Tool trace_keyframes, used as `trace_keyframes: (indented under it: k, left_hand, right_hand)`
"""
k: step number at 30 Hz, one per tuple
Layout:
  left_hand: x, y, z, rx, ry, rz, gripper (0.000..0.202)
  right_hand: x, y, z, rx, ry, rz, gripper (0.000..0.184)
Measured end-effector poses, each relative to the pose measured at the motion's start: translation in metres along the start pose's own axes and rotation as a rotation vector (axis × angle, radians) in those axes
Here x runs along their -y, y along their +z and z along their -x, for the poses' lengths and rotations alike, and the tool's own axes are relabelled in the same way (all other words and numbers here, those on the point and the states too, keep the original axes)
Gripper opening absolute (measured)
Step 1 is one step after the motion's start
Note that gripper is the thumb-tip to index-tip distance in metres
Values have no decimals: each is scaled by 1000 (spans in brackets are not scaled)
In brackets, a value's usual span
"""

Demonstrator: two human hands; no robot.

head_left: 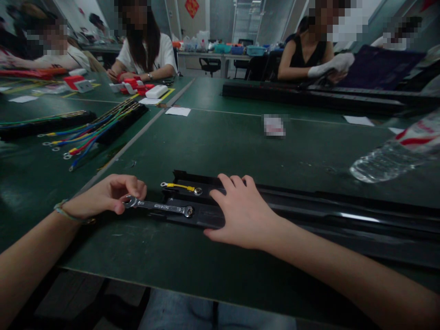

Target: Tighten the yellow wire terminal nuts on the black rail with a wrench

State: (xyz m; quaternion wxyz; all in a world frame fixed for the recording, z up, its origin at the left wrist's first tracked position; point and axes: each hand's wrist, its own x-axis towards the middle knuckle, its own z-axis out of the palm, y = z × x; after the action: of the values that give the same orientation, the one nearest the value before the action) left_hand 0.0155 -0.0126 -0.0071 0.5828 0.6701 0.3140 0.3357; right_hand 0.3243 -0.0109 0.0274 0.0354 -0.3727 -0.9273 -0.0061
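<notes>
A long black strip housing (309,201) lies across the green table in front of me. My right hand (242,211) rests flat on its left end, fingers spread, pressing it down. My left hand (108,195) pinches the ring end of a small steel wrench (158,207). The wrench's other end sits on a fastener at the strip's left end. A short yellow wire with ring terminals (180,187) lies on the strip just behind the wrench.
A clear plastic water bottle (388,160) lies at the right. Bundles of coloured wires (89,130) on black strips sit to the left. Paper slips (178,111) dot the table. Other people work at the far side, with red and white parts (137,87).
</notes>
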Motion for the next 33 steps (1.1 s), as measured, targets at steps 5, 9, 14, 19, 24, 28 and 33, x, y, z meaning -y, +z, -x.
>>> trace_keyframes:
  k: [5,9,14,19,24,28,33]
  left_hand:
    - [-2,4,1,61,-14,45,25]
    - [-3,5,2,81,-46,47,24]
    - [-4,5,0,69,-21,39,22]
    - [-1,0,0,6,-14,-8,20]
    - [5,-8,3,-59,-46,-81,21]
    - [7,-12,4,-114,-60,-189,19]
    - [5,-11,2,-190,-54,-282,17]
  right_hand:
    - [-1,0,0,9,2,1,66]
    - [0,-1,-1,25,5,0,67]
    - [0,-1,-1,36,3,7,67]
    - [-1,-1,-1,49,4,14,67]
    - [0,-2,-1,30,0,2,67]
    - [1,-2,-1,23,6,6,66]
    - [1,-1,-1,40,9,15,67]
